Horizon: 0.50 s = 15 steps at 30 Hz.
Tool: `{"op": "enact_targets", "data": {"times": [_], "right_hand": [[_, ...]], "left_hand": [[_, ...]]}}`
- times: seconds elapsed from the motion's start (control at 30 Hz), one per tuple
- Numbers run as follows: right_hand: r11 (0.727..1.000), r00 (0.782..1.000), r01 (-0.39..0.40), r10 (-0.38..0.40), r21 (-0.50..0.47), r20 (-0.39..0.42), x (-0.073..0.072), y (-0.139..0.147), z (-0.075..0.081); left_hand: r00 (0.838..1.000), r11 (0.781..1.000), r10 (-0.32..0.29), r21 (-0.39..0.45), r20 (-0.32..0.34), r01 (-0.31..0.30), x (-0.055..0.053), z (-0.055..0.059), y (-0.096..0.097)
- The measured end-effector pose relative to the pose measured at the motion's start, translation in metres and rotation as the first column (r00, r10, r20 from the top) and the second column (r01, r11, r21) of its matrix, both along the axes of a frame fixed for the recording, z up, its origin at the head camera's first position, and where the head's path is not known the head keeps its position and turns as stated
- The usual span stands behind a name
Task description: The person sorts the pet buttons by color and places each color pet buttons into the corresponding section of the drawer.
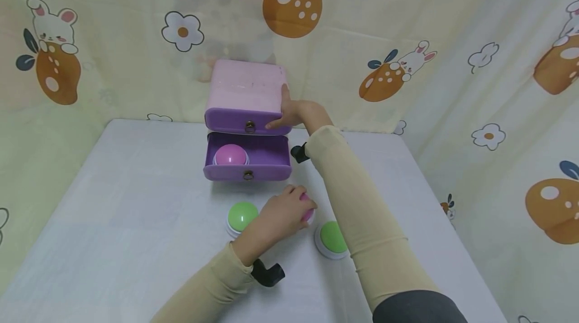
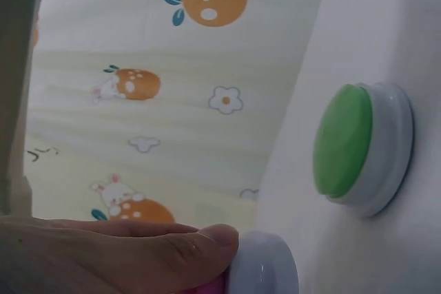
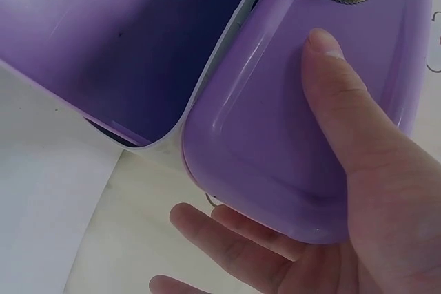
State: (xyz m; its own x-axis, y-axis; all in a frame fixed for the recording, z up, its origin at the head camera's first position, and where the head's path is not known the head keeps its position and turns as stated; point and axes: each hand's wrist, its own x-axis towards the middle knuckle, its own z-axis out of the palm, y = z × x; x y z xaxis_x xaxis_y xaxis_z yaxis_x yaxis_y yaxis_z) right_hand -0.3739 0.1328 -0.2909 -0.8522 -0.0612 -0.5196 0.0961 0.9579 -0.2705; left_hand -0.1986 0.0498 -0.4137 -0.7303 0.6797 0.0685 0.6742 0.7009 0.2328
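A small two-drawer cabinet [image 1: 248,84] with a pink body and purple drawers stands against the back cloth. Its lower drawer [image 1: 271,173] is pulled out and holds a pink buzzer button [image 1: 230,153] on the left side. My right hand [image 1: 300,112] rests at the cabinet's upper right corner. In the right wrist view its thumb presses on the upper drawer front [image 3: 255,129], beside the ring pull, while the fingers extend along the side. Just in front of the open drawer, my left hand [image 1: 281,213] grips another pink buzzer button [image 1: 307,208], whose white base [image 2: 265,266] shows in the left wrist view.
One green buzzer button [image 1: 242,216] stands on the white table [image 1: 135,202], left of my left hand. A second green button [image 1: 333,236] is to the right, partly covered by my right sleeve [image 1: 371,222]. Printed cloth [image 1: 126,72] hangs behind the table and along its right side.
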Motion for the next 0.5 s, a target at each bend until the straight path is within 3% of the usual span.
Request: {"op": "enact_targets", "data": {"times": [0.2, 0.5], "right_hand": [[1.000, 1.000, -0.009, 0.009, 0.009, -0.004, 0.000, 0.000, 0.001], [0.999, 0.999, -0.045, 0.045, 0.009, 0.005, -0.002, 0.000, 0.001]], "left_hand": [[1.000, 0.999, 0.016, 0.036, -0.008, -0.016, 0.001, 0.010, -0.006], [0.994, 0.986, 0.072, 0.157, -0.077, -0.059, -0.001, 0.015, -0.013]]}}
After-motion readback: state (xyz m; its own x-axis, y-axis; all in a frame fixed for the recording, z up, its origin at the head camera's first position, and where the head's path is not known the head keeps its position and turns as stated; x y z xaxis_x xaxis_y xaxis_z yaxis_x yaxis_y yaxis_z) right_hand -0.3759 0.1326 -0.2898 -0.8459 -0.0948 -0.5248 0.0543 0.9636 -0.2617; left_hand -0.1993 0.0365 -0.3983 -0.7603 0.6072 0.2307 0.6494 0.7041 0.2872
